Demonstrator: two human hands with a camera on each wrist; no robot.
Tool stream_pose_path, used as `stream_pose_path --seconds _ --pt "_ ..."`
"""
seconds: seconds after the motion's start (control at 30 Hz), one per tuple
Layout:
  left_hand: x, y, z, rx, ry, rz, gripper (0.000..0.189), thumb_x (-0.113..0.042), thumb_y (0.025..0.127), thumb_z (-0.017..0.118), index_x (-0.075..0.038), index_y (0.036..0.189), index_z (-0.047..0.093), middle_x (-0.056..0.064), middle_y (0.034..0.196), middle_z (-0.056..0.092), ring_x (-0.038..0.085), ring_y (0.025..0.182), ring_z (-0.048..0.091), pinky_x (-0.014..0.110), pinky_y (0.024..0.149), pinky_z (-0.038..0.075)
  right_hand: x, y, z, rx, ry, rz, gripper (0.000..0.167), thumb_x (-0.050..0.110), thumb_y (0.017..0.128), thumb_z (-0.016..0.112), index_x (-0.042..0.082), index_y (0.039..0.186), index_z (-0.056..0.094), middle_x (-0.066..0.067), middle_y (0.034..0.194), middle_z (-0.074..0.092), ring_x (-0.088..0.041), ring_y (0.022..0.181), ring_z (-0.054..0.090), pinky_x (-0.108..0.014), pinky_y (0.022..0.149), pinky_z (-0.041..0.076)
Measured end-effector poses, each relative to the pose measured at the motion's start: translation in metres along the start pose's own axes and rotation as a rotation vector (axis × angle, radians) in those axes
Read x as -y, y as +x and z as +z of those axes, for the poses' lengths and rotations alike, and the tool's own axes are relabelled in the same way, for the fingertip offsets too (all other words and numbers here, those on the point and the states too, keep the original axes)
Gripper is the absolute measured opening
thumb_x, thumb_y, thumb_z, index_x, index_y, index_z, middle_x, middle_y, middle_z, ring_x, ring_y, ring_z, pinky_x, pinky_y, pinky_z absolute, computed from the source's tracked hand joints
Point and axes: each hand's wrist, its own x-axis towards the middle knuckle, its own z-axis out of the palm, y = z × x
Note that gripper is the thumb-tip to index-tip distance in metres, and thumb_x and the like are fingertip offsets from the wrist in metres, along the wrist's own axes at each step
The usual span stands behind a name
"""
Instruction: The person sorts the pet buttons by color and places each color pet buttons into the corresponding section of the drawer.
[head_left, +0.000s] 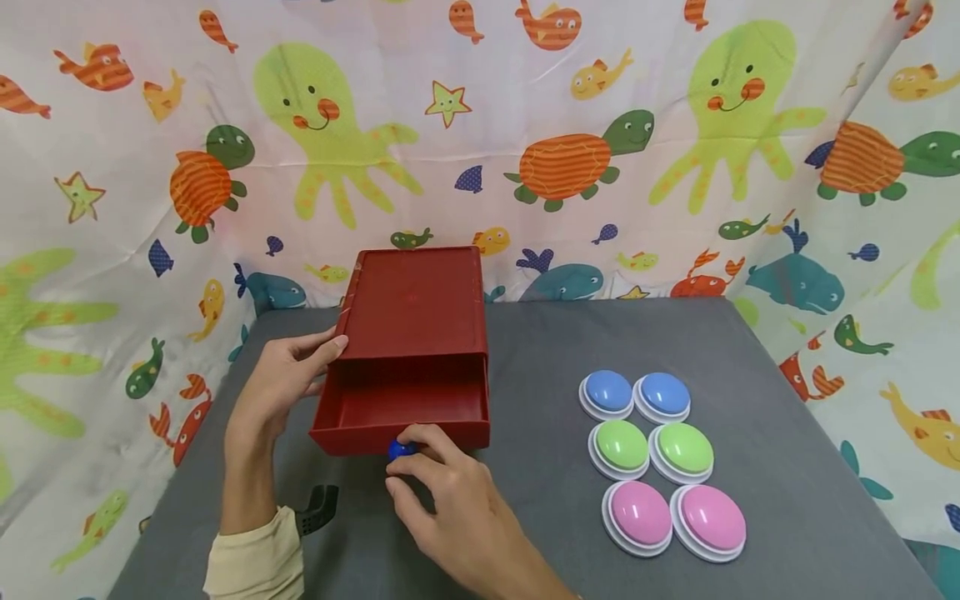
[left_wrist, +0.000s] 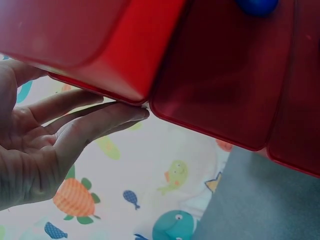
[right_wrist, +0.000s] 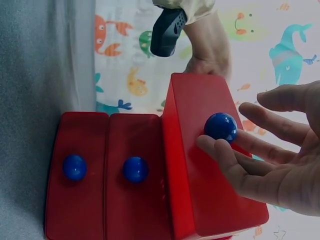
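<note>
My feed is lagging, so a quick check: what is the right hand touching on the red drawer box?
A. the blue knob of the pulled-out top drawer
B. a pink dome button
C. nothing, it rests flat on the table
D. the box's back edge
A: the right hand has its fingers on the blue knob of the pulled-out top drawer, while the left hand steadies the red drawer box.

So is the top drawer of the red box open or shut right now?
Open, pulled partway out. The top drawer juts forward from the red box, its empty inside showing; the right hand touches its blue knob.
</note>
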Motion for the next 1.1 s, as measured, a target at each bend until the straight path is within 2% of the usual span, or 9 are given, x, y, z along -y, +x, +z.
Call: stream_pose_path --seconds 0.2,0.33,0.43,0.5,0.6,0.67,0.83,0.97,1.1 --pt "-0.001 -0.001 0.002 -0.005 0.003 -0.005 0.073 -0.055 0.102 0.059 -0.013 0.160 0.042 0.022 0.157 0.053 0.049 0.135 0.060 0.058 0.104 0.054 0.003 -0.004 -0.002 -0.059 -0.119 -0.006 0.012 0.023 0.098 0.074 0.020 0.108 0.080 0.007 0.132 0.068 -0.009 0.107 0.070 -0.029 0.096 0.061" --pt "-0.003 -0.001 0.004 0.001 0.006 -0.012 0.073 -0.055 0.102 0.059 -0.013 0.160 0.042 0.022 0.157 0.052 0.049 0.136 0.059 0.058 0.104 0.054 0.006 -0.009 -0.017 -0.018 -0.138 0.023 0.023 0.036 0.098 0.073 0.027 0.118 0.078 0.011 0.141 0.065 -0.011 0.119 0.064 -0.035 0.103 0.059" --pt "-0.004 -0.001 0.005 0.008 0.005 -0.023 0.074 -0.056 0.102 0.058 -0.014 0.161 0.041 0.022 0.158 0.052 0.049 0.136 0.059 0.057 0.104 0.053 0.006 -0.010 -0.044 0.010 -0.049 0.063 0.031 0.038 0.098 0.073 0.027 0.127 0.075 0.010 0.143 0.063 -0.011 0.123 0.063 -0.034 0.102 0.061" --pt "-0.004 0.000 0.004 0.009 0.008 -0.027 0.073 -0.056 0.102 0.058 -0.014 0.161 0.041 0.022 0.158 0.051 0.049 0.136 0.059 0.057 0.105 0.053 -0.001 -0.009 -0.069 -0.034 -0.033 0.080 0.034 0.033 0.096 0.075 0.024 0.129 0.074 0.007 0.137 0.067 -0.012 0.118 0.066 -0.031 0.096 0.063" --pt "-0.003 -0.001 0.003 0.000 0.012 -0.027 0.073 -0.056 0.103 0.057 -0.014 0.161 0.041 0.023 0.158 0.051 0.050 0.136 0.059 0.056 0.105 0.053 -0.021 0.000 -0.110 -0.112 -0.139 0.136 0.035 0.026 0.096 0.076 0.019 0.130 0.072 0.001 0.129 0.071 -0.016 0.110 0.070 -0.035 0.090 0.065" --pt "-0.003 0.000 0.002 -0.004 0.016 -0.026 0.073 -0.056 0.102 0.057 -0.014 0.161 0.041 0.022 0.159 0.050 0.049 0.136 0.059 0.056 0.105 0.054 -0.043 0.010 -0.137 -0.112 -0.267 0.197 0.035 0.026 0.098 0.074 0.015 0.131 0.071 -0.006 0.128 0.072 -0.023 0.108 0.071 -0.043 0.088 0.064" --pt "-0.002 0.000 0.002 0.004 0.024 -0.053 0.073 -0.057 0.103 0.056 -0.017 0.162 0.039 0.021 0.162 0.047 0.048 0.139 0.056 0.054 0.106 0.053 -0.121 0.034 -0.177 0.169 -0.514 0.320 0.043 0.029 0.100 0.071 0.004 0.135 0.066 -0.021 0.134 0.066 -0.040 0.122 0.065 -0.060 0.102 0.056" --pt "-0.002 0.000 0.002 0.003 0.027 -0.064 0.074 -0.058 0.102 0.056 -0.019 0.162 0.037 0.020 0.164 0.044 0.049 0.141 0.054 0.055 0.108 0.052 -0.176 0.044 -0.177 0.365 -0.597 0.378 0.049 0.022 0.096 0.075 0.003 0.139 0.062 -0.027 0.135 0.062 -0.049 0.125 0.059 -0.068 0.105 0.050" --pt "0.001 -0.001 0.003 -0.001 0.020 -0.078 0.075 -0.059 0.102 0.056 -0.019 0.163 0.036 0.021 0.164 0.043 0.049 0.141 0.054 0.055 0.108 0.051 -0.209 0.042 -0.162 0.438 -0.646 0.427 0.062 0.018 0.089 0.081 0.005 0.145 0.057 -0.033 0.139 0.055 -0.057 0.124 0.056 -0.073 0.100 0.050"
